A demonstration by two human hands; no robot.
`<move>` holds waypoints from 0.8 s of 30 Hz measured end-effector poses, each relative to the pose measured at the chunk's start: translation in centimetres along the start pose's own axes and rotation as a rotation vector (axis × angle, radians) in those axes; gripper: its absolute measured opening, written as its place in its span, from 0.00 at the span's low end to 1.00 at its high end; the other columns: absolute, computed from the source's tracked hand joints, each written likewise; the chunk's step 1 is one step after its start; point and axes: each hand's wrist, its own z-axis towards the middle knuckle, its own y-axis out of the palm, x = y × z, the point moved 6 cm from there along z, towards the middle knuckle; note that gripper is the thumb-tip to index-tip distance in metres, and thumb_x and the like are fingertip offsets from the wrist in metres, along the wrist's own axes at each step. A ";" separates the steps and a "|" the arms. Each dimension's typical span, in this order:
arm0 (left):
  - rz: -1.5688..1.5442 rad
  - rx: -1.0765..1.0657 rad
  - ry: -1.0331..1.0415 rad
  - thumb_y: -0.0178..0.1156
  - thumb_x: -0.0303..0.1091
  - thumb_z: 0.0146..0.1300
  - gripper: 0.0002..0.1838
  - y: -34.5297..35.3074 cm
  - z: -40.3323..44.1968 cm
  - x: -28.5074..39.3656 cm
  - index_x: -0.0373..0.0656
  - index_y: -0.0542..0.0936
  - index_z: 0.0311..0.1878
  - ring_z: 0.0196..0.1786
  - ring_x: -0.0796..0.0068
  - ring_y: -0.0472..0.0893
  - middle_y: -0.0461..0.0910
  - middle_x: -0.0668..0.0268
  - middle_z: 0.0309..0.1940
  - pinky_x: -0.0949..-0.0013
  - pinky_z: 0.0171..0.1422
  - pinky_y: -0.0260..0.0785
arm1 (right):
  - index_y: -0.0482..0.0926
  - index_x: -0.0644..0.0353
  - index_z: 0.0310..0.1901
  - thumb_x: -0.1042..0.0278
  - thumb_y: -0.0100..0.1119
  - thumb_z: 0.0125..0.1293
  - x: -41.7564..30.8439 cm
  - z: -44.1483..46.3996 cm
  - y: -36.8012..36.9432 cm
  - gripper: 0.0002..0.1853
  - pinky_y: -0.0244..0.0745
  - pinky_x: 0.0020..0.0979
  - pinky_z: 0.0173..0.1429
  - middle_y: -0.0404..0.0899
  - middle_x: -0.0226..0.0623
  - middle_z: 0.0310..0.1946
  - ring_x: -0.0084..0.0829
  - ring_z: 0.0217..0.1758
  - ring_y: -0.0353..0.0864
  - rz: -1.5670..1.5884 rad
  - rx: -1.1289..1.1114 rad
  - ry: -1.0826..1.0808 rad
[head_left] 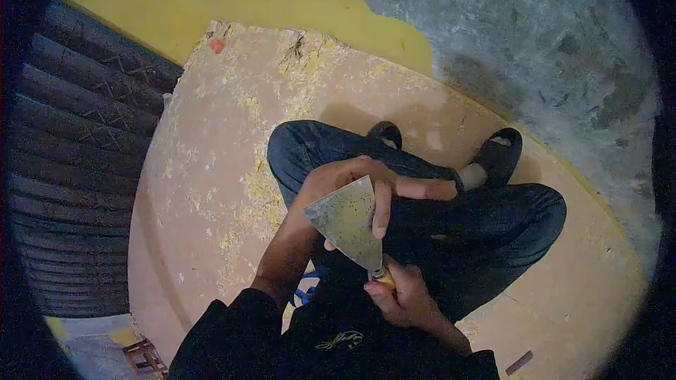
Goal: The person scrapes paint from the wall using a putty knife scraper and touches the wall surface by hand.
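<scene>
The scraper [345,222] is held above the lap, its handle closed in the grip of the right hand [408,295], apparently so that the tool can be steered from below. Behind the blade, the left hand [345,172] is placed with one finger stretched out and another bent down by the blade's edge, perhaps as a steadying support; whether the blade is pinched there cannot be told. Crossed legs [507,225] in jeans are folded under both hands, which seems to give a stable seat on the pale board [204,169]. Yellow flakes [264,197] are scattered beside one knee, and a small red thing [217,46] is seen near the board's corner.
</scene>
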 end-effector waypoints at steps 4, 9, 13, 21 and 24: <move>-0.395 -0.331 -0.135 0.58 0.36 0.52 0.13 1.0 0.4 -1.3 0.37 0.79 0.19 0.37 0.74 0.83 0.73 0.42 0.57 0.76 0.32 0.72 | 0.71 0.66 0.49 0.58 0.54 0.65 -0.5 0.1 -0.4 0.19 0.72 0.35 0.31 0.76 0.39 0.23 0.36 0.24 0.80 0.005 0.048 -0.056; -0.473 -0.401 -0.045 0.53 0.39 0.56 0.17 1.3 0.5 -2.3 0.36 0.79 0.20 0.43 0.68 0.83 0.70 0.40 0.59 0.73 0.35 0.73 | 0.71 0.67 0.49 0.58 0.54 0.65 -0.8 0.4 -0.8 0.20 0.72 0.34 0.31 0.75 0.39 0.23 0.36 0.24 0.79 0.003 0.041 -0.018; -0.589 -0.419 -0.056 0.57 0.39 0.54 0.14 1.4 0.9 -2.3 0.38 0.79 0.22 0.47 0.64 0.83 0.66 0.39 0.62 0.73 0.36 0.74 | 0.71 0.67 0.48 0.59 0.53 0.65 -0.7 0.3 -0.8 0.18 0.72 0.35 0.31 0.75 0.39 0.23 0.37 0.23 0.79 0.026 0.030 -0.008; -0.332 -0.413 -0.073 0.59 0.38 0.53 0.13 1.2 -0.1 -2.5 0.38 0.80 0.22 0.58 0.53 0.77 0.68 0.39 0.61 0.74 0.58 0.68 | 0.72 0.67 0.49 0.60 0.54 0.65 -0.1 0.2 -0.6 0.18 0.72 0.35 0.31 0.74 0.40 0.21 0.38 0.23 0.79 0.014 0.031 0.047; -0.352 -0.415 -0.072 0.58 0.38 0.54 0.13 1.1 0.4 -2.6 0.38 0.80 0.22 0.59 0.52 0.75 0.68 0.40 0.61 0.73 0.59 0.68 | 0.71 0.68 0.49 0.59 0.54 0.65 -0.1 0.1 -0.3 0.19 0.72 0.34 0.30 0.74 0.39 0.21 0.36 0.22 0.78 -0.065 -0.002 -0.046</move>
